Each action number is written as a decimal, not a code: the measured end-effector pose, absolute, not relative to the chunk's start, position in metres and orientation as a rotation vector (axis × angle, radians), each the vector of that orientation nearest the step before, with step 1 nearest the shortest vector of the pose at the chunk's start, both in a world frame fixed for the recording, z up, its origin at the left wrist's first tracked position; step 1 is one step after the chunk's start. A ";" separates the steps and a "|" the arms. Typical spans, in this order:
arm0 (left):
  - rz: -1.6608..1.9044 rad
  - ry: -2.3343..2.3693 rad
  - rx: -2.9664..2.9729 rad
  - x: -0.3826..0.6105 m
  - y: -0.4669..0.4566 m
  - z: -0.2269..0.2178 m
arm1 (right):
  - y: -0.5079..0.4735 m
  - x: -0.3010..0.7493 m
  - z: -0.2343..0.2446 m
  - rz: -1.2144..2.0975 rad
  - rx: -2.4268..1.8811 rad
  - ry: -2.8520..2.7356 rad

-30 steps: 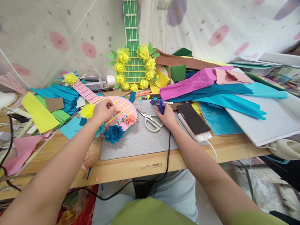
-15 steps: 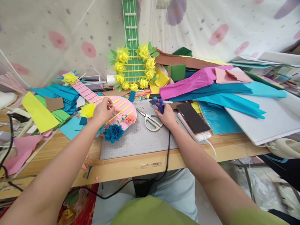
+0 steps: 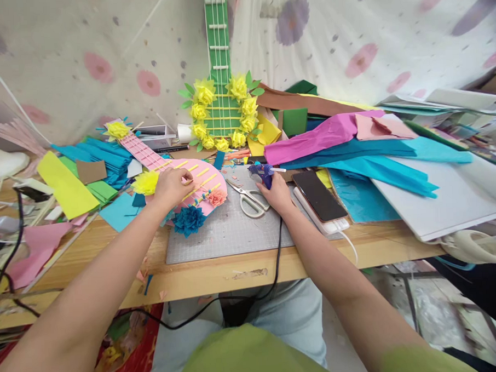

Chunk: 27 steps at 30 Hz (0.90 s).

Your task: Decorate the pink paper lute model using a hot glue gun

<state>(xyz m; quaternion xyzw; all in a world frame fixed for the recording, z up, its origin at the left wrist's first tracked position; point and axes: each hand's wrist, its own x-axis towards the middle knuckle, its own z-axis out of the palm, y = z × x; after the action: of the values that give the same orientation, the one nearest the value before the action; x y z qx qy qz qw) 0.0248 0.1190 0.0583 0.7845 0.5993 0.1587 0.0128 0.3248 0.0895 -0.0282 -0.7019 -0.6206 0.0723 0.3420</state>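
Observation:
A pink paper guitar [image 3: 207, 196] with yellow strings lies on the grey cutting mat [image 3: 233, 233]. My left hand [image 3: 172, 186] rests on its body, fingers curled and pressing at the strings. A yellow paper flower [image 3: 146, 183], a blue one [image 3: 188, 220] and a small orange one [image 3: 216, 197] sit around the guitar's body. My right hand [image 3: 278, 194] is wrapped round a blue glue gun [image 3: 265, 173], whose black cord [image 3: 277, 250] runs off the table's edge. White-handled scissors [image 3: 249, 199] lie between my hands.
A green paper guitar [image 3: 219, 72] ringed with yellow flowers leans on the cloth backdrop. A phone [image 3: 319, 195] lies right of my right hand. Sheets of pink, blue, green and yellow paper cover both sides of the wooden table [image 3: 219, 275]. A white board [image 3: 450, 202] lies at right.
My left hand has slid a little to the right over the pink guitar's strings. My right hand and the glue gun have stayed put.

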 end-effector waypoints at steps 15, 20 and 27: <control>0.771 1.905 2.214 0.020 0.109 0.068 | 0.089 0.324 -0.027 0.189 -1.872 -1.607; 1.014 1.965 1.987 0.017 0.106 0.066 | 0.088 0.322 -0.020 0.215 -1.934 -1.610; 1.059 1.767 1.840 0.023 0.100 0.062 | 0.092 0.320 -0.012 0.305 -1.994 -1.547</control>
<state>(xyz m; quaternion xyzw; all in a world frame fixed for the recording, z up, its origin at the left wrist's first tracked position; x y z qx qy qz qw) 0.0231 0.1000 0.0623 0.6543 0.6282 0.3765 0.1884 0.3199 0.0918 -0.0117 -0.7494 -0.5813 0.1145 0.2956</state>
